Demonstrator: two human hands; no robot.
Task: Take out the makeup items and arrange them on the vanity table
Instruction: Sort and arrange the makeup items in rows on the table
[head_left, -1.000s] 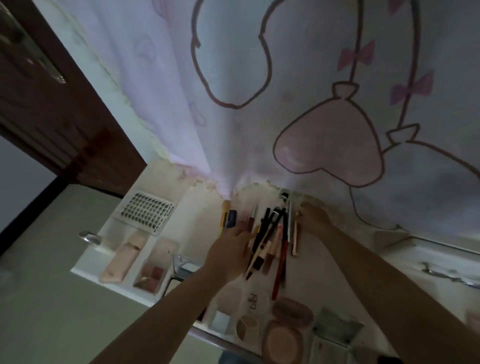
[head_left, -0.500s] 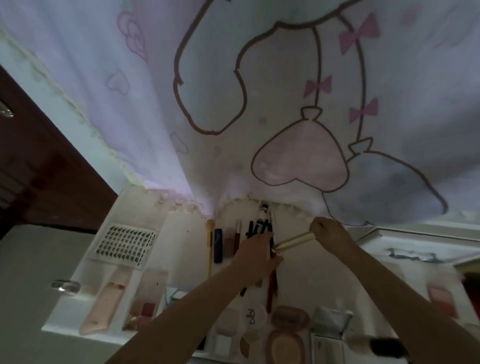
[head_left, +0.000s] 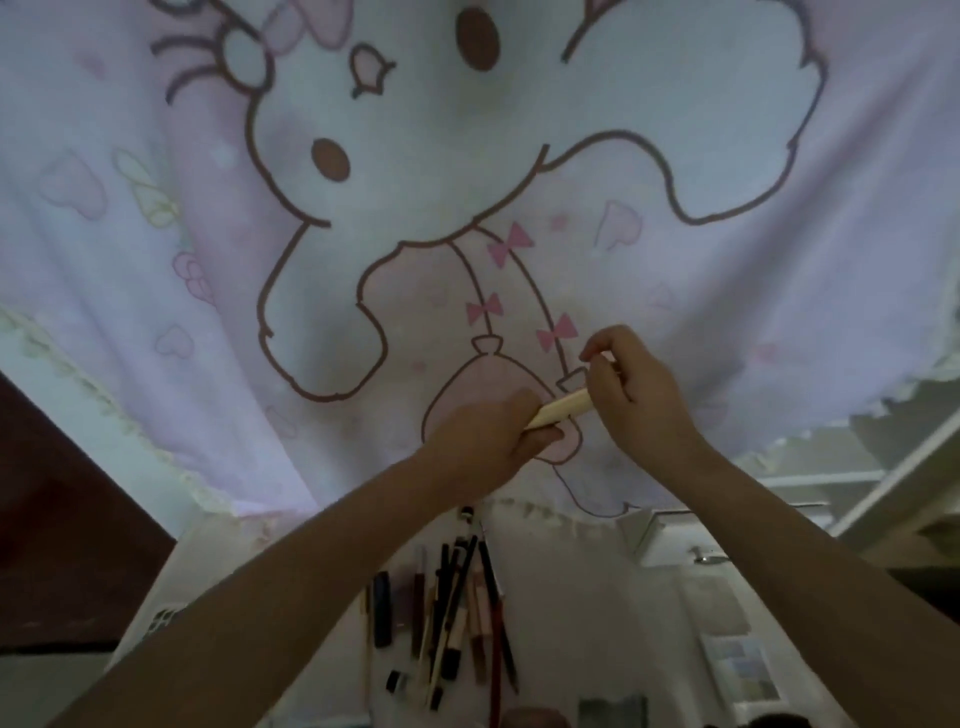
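Both hands hold 1 slim cream stick (head_left: 558, 409) raised above the worktop (head_left: 597, 597): left hand (head_left: 493, 434) grips its near end, right hand (head_left: 636, 395) pinches the far end. It looks light, stiff, possibly slick; hold mid-barrel.

No legible text, label, brand name, number or sign appears in this view. The curtain (head_left: 675, 156) carries only drawn motifs: a cartoon figure, bows and hearts, without lettering. The cream stick (head_left: 563, 408) bears no readable print. The pencils and brushes (head_left: 457, 608) on the table (head_left: 597, 597) are too dim and small for any marking to be read.
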